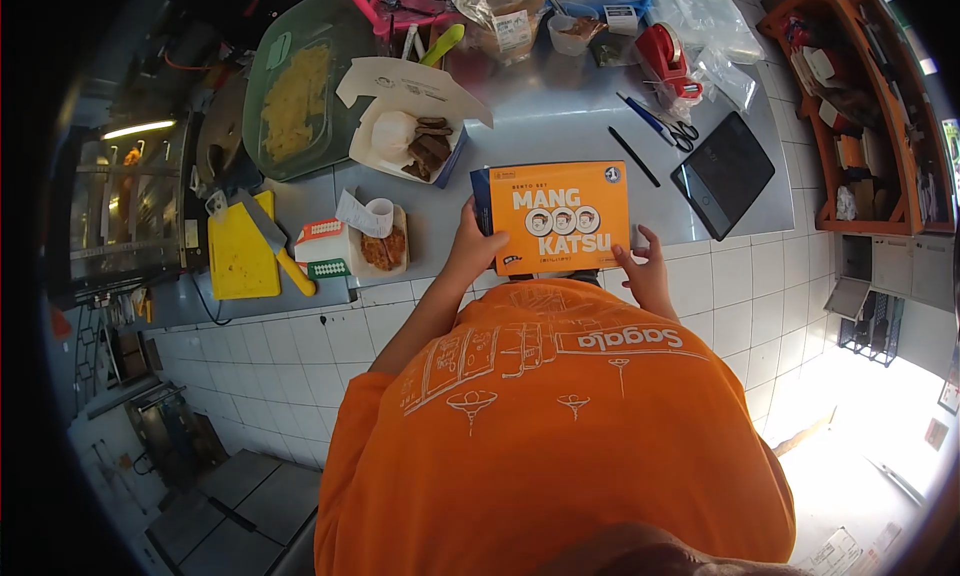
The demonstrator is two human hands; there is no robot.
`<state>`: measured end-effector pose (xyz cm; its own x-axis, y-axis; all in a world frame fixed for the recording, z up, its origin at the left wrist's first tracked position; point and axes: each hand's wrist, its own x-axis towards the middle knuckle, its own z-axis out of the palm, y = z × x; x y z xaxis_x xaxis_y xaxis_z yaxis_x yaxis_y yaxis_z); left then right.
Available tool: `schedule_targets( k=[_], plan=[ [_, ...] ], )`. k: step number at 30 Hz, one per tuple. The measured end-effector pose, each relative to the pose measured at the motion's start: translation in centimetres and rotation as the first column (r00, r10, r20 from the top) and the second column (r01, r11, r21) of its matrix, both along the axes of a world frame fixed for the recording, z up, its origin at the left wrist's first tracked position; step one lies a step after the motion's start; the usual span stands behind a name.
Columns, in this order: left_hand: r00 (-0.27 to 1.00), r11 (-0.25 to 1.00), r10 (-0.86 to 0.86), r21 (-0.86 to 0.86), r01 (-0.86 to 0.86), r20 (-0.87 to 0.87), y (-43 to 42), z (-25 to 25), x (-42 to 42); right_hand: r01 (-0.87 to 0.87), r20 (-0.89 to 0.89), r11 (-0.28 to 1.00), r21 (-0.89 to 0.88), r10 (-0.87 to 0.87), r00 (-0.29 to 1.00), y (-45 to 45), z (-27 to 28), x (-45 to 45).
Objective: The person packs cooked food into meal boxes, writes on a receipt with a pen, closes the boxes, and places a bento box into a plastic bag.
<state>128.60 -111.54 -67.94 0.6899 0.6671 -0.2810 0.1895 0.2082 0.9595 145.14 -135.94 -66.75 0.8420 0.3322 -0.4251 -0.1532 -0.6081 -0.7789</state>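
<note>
An orange and blue box [570, 197] with "MANG KATSU" printed on its lid is closed and held near the table's front edge. My left hand [474, 244] grips its left side, thumb on the front. At the lower right corner, my right hand [643, 266] touches the box with its fingers, the index finger raised. Behind the box, an open white box [378, 171] holds rice and dark brown pieces. To the left, a smaller open box [402, 258] contains a fried brown piece, with a curled paper receipt [362, 216] over it.
A yellow cutting board [240, 256] and a knife [270, 233] lie at the left. A green tub [335, 36] stands at the back. Scissors [660, 124], a pen [634, 157], a tablet [727, 176] and a red tape dispenser [665, 61] are on the right.
</note>
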Motion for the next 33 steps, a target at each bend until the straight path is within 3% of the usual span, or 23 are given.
schedule_targets(
  k=[3, 6, 9, 12, 15, 18, 19, 23, 25, 27, 30, 33],
  plan=[
    [0.991, 0.998, 0.057, 0.037, -0.053, -0.122, 2.6, 0.1, 2.1, -0.146, 0.077, 0.989, -0.032, 0.148, 0.986, -0.3, -0.9, 1.3],
    [0.977, 0.995, 0.038, -0.081, -0.055, -0.208, 4.2, 0.9, 3.7, -0.177, 0.046, 0.984, 0.005, 0.177, 0.983, 0.0, -0.4, 1.4],
    [0.996, 0.987, 0.011, -0.161, -0.026, -0.089, 4.8, 0.1, 4.4, -0.176, 0.045, 0.984, 0.034, 0.175, 0.984, 0.2, -0.6, 1.3],
    [0.988, 0.991, 0.015, -0.127, -0.034, -0.153, 4.4, 0.7, 4.3, -0.172, 0.048, 0.985, 0.014, 0.171, 0.984, 0.2, -0.3, 1.2],
    [0.981, 0.981, -0.024, -0.195, -0.014, -0.190, 3.8, 1.7, 4.2, -0.205, 0.060, 0.978, -0.038, 0.207, 0.977, -0.3, 0.5, 1.6],
    [0.974, 0.927, -0.115, -0.373, 0.034, -0.196, 3.3, 1.1, 4.1, -0.232, 0.059, 0.972, -0.036, 0.234, 0.970, -1.6, 0.7, 2.4],
    [0.984, 0.925, -0.117, -0.375, 0.059, -0.133, 2.8, 0.8, 4.0, -0.238, 0.057, 0.971, -0.026, 0.240, 0.969, -1.9, 0.7, 2.5],
    [0.996, 0.974, 0.038, -0.219, -0.055, -0.081, -0.2, 1.3, 4.8, -0.083, -0.228, 0.987, 0.136, 0.112, 0.967, -2.4, 0.8, 1.5],
    [0.995, 0.966, 0.062, -0.244, -0.080, -0.081, -1.2, 3.4, 5.2, 0.010, -0.327, 0.968, 0.250, 0.075, 0.942, -2.3, 0.2, 0.3],
    [0.988, 0.984, 0.029, -0.168, -0.056, -0.154, -1.3, 4.3, 5.4, 0.146, -0.361, 0.928, 0.343, -0.014, 0.932, -1.4, 0.2, -1.8],
    [0.992, 0.967, -0.119, -0.231, 0.103, -0.052, 0.1, 1.9, 5.4, 0.226, -0.387, 0.886, 0.405, -0.058, 0.920, -1.0, 0.3, -2.9],
    [0.986, 0.949, -0.037, -0.314, -0.017, -0.163, -0.3, 3.9, 5.6, 0.247, -0.373, 0.892, 0.379, -0.097, 0.923, -1.0, 1.3, -3.0]
  ],
)
